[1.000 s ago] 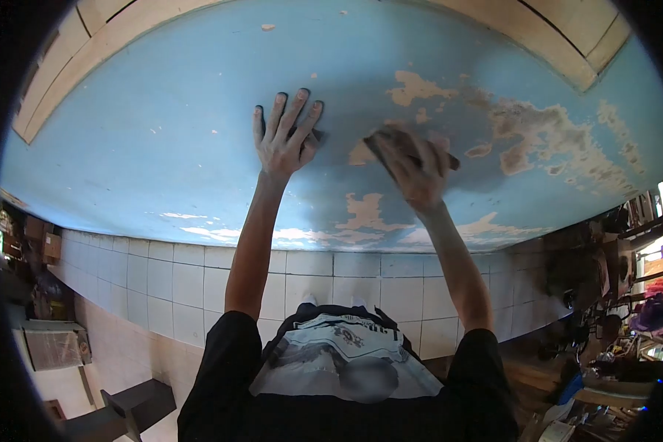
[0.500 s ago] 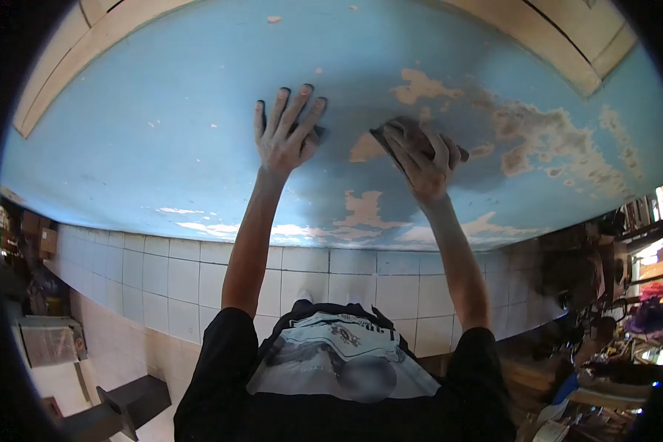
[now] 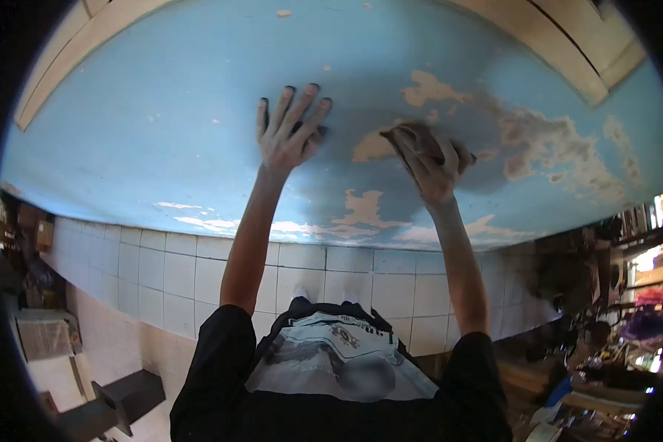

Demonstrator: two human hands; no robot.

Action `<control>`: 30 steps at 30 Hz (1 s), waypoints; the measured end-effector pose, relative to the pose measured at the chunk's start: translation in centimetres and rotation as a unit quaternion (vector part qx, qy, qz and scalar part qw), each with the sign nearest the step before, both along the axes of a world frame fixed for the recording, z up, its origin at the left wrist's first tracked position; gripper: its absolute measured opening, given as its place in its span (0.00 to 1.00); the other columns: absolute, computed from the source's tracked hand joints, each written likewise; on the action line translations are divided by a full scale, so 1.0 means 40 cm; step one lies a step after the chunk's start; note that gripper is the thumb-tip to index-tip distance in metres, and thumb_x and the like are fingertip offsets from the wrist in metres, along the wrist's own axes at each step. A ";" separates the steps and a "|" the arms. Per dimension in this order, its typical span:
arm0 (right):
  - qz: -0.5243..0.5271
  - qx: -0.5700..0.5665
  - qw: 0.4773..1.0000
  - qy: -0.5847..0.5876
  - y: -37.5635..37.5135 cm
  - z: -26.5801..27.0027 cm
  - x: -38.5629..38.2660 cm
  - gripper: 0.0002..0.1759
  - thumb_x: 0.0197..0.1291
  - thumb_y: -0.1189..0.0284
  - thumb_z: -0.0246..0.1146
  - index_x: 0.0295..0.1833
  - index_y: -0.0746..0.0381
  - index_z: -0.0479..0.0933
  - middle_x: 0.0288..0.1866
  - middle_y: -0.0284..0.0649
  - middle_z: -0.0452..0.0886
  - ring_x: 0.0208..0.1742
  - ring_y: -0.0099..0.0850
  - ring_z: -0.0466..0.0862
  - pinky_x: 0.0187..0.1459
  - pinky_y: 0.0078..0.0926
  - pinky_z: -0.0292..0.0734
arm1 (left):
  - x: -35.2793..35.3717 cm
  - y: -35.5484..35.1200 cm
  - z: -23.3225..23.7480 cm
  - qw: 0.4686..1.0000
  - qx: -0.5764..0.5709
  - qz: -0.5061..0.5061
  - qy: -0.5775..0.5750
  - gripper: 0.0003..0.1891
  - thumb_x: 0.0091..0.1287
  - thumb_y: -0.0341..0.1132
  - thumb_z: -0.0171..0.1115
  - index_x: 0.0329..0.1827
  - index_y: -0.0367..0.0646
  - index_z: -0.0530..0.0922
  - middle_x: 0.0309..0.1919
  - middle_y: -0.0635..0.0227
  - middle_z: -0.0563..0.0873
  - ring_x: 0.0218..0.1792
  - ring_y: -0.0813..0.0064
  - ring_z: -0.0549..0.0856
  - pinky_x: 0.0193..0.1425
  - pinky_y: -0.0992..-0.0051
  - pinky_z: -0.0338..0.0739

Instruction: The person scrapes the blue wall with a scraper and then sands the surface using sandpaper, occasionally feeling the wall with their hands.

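Note:
My left hand point(image 3: 287, 136) lies flat against the blue painted wall point(image 3: 199, 66), fingers spread and dusted grey. Nothing shows under its palm apart from a dark shadow beside the thumb. To the right, my right hand point(image 3: 436, 166) is closed around a dark, bent sheet of sandpaper point(image 3: 424, 140) and presses it on the wall. The sheet's pointed corner sticks out at the left and its other end curls up past the fingers. A bare, pale patch point(image 3: 376, 146) of worn paint borders the sheet. Some of the fingertips are hidden behind the sheet.
White tiles point(image 3: 302, 258) run along the wall's lower part, with the floor below. Pale wooden frames point(image 3: 567, 51) edge the wall at the top corners. A dark piece of furniture point(image 3: 129, 401) stands at lower left. Cluttered shelves point(image 3: 641, 295) fill the right side.
My right hand and the sandpaper appear slightly further right and lower, partly because the whole view has shifted. My left hand keeps its spread pose on the wall.

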State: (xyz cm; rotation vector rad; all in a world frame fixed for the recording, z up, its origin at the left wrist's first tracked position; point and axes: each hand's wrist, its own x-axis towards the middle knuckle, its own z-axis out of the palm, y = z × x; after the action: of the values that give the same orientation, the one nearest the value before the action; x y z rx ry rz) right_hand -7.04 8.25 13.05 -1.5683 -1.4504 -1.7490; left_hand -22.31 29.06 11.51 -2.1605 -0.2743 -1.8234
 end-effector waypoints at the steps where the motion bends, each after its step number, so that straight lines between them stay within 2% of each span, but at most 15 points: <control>1: 0.015 0.044 0.999 0.005 0.019 0.001 -0.012 0.16 0.48 0.63 0.74 0.46 0.45 0.85 0.50 0.16 0.82 0.63 0.27 0.71 0.55 0.32 0.67 | -0.005 0.003 0.002 1.000 -0.001 0.008 0.001 0.20 0.64 0.39 0.49 0.56 0.67 0.81 0.63 0.78 0.78 0.69 0.69 0.70 0.75 0.53 0.48; 2: 0.011 0.040 0.999 0.014 0.015 -0.011 -0.041 0.16 0.48 0.63 0.74 0.46 0.45 0.85 0.50 0.16 0.82 0.63 0.27 0.71 0.55 0.32 0.67 | -0.008 -0.008 -0.004 1.000 -0.007 0.005 0.000 0.19 0.65 0.40 0.49 0.55 0.68 0.81 0.63 0.79 0.78 0.69 0.69 0.70 0.76 0.54 0.48; 4: 0.056 -0.087 0.994 0.046 0.018 0.004 -0.074 0.16 0.49 0.63 0.73 0.46 0.46 0.85 0.53 0.16 0.81 0.63 0.26 0.71 0.56 0.30 0.64 | 0.007 -0.008 -0.002 1.000 -0.008 -0.004 -0.006 0.18 0.65 0.41 0.49 0.55 0.68 0.81 0.63 0.79 0.78 0.69 0.70 0.70 0.76 0.54 0.48; 6: 0.040 -0.062 0.997 0.032 -0.010 0.016 -0.029 0.14 0.51 0.62 0.72 0.46 0.46 0.85 0.52 0.18 0.81 0.64 0.27 0.70 0.57 0.31 0.64 | -0.003 0.009 -0.002 0.999 0.032 0.004 0.013 0.21 0.65 0.38 0.44 0.57 0.62 0.81 0.64 0.71 0.77 0.70 0.63 0.67 0.75 0.51 0.47; 10: 0.030 -0.014 0.999 0.020 0.017 0.004 -0.056 0.14 0.57 0.58 0.66 0.48 0.45 0.85 0.53 0.25 0.79 0.67 0.28 0.67 0.59 0.36 0.63 | 0.007 0.006 -0.003 0.999 0.039 0.004 -0.001 0.21 0.65 0.38 0.44 0.57 0.62 0.81 0.64 0.71 0.77 0.71 0.63 0.67 0.76 0.52 0.46; 11: 0.012 -0.153 0.988 0.008 -0.006 -0.034 -0.043 0.15 0.59 0.58 0.65 0.52 0.45 0.83 0.58 0.28 0.77 0.68 0.28 0.66 0.60 0.39 0.64 | 0.006 0.003 -0.003 1.000 0.020 0.001 -0.005 0.21 0.63 0.37 0.46 0.56 0.65 0.81 0.64 0.75 0.77 0.70 0.66 0.68 0.76 0.53 0.47; 12: 0.009 -0.154 0.988 0.010 -0.021 -0.025 -0.033 0.15 0.59 0.58 0.65 0.52 0.45 0.83 0.58 0.28 0.77 0.68 0.28 0.66 0.60 0.39 0.64 | 0.004 -0.002 -0.004 1.000 -0.001 0.000 -0.009 0.22 0.62 0.35 0.47 0.56 0.68 0.81 0.64 0.80 0.77 0.70 0.70 0.68 0.76 0.55 0.48; 15: 0.018 -0.071 0.997 -0.032 -0.003 0.009 -0.024 0.14 0.61 0.58 0.63 0.51 0.45 0.83 0.60 0.27 0.76 0.68 0.26 0.67 0.61 0.36 0.65 | 0.009 -0.003 0.002 1.000 0.008 -0.008 -0.023 0.23 0.61 0.35 0.47 0.56 0.67 0.81 0.64 0.79 0.77 0.71 0.70 0.68 0.77 0.55 0.47; 17: 0.058 -0.078 0.995 0.005 0.012 0.004 -0.065 0.09 0.56 0.63 0.69 0.43 0.48 0.86 0.40 0.21 0.80 0.63 0.27 0.73 0.58 0.34 0.66 | 0.004 -0.004 -0.002 1.000 0.000 -0.005 -0.014 0.22 0.62 0.35 0.47 0.56 0.67 0.81 0.64 0.79 0.77 0.71 0.70 0.67 0.76 0.55 0.48; 18: 0.052 -0.077 0.996 0.007 0.002 -0.010 -0.060 0.09 0.56 0.63 0.69 0.43 0.48 0.86 0.40 0.21 0.80 0.63 0.27 0.73 0.58 0.34 0.66 | 0.005 -0.005 -0.001 1.000 -0.004 -0.002 -0.009 0.22 0.62 0.36 0.47 0.56 0.67 0.81 0.64 0.79 0.77 0.71 0.70 0.67 0.76 0.55 0.48; 20: 0.028 -0.171 0.984 -0.035 -0.002 -0.036 -0.032 0.10 0.62 0.57 0.61 0.39 0.47 0.84 0.52 0.25 0.80 0.66 0.21 0.68 0.62 0.32 0.66 | 0.009 -0.004 -0.003 1.000 0.000 -0.006 -0.010 0.22 0.62 0.36 0.47 0.57 0.67 0.81 0.64 0.79 0.77 0.71 0.70 0.67 0.76 0.55 0.48; 21: 0.033 -0.169 0.984 -0.040 -0.003 -0.024 -0.033 0.10 0.62 0.57 0.61 0.39 0.47 0.84 0.52 0.25 0.80 0.66 0.21 0.68 0.62 0.32 0.66 | 0.005 0.000 0.001 1.000 0.004 -0.005 -0.009 0.21 0.63 0.37 0.48 0.57 0.68 0.81 0.64 0.79 0.77 0.71 0.70 0.67 0.76 0.55 0.49; 23: -0.011 -0.065 0.998 -0.020 -0.011 -0.007 -0.051 0.09 0.61 0.57 0.62 0.37 0.47 0.84 0.50 0.24 0.81 0.66 0.21 0.69 0.63 0.32 0.65 | 0.002 0.003 0.004 1.000 0.006 0.003 -0.012 0.22 0.63 0.37 0.47 0.56 0.68 0.81 0.64 0.79 0.77 0.71 0.70 0.68 0.76 0.55 0.49; 27: -0.029 -0.141 0.988 -0.047 -0.027 -0.024 -0.042 0.09 0.61 0.57 0.61 0.38 0.45 0.84 0.50 0.24 0.81 0.66 0.23 0.69 0.65 0.34 0.65 | 0.003 -0.005 -0.001 1.000 -0.005 0.001 -0.003 0.22 0.62 0.37 0.46 0.56 0.69 0.81 0.64 0.80 0.77 0.70 0.70 0.68 0.76 0.55 0.50; 30: -0.047 -0.047 0.998 -0.017 -0.021 -0.021 -0.052 0.09 0.61 0.56 0.61 0.39 0.46 0.84 0.52 0.25 0.80 0.67 0.25 0.68 0.66 0.37 0.64 | 0.009 -0.007 -0.003 1.000 -0.011 -0.002 -0.019 0.22 0.62 0.37 0.46 0.56 0.70 0.81 0.63 0.81 0.77 0.70 0.70 0.69 0.76 0.56 0.50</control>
State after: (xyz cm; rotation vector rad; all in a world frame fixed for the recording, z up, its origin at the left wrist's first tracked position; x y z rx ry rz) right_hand -9.12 7.43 12.20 -1.6875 -1.5187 -1.7923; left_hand -21.96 28.77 11.41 -2.1442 -0.3004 -1.8723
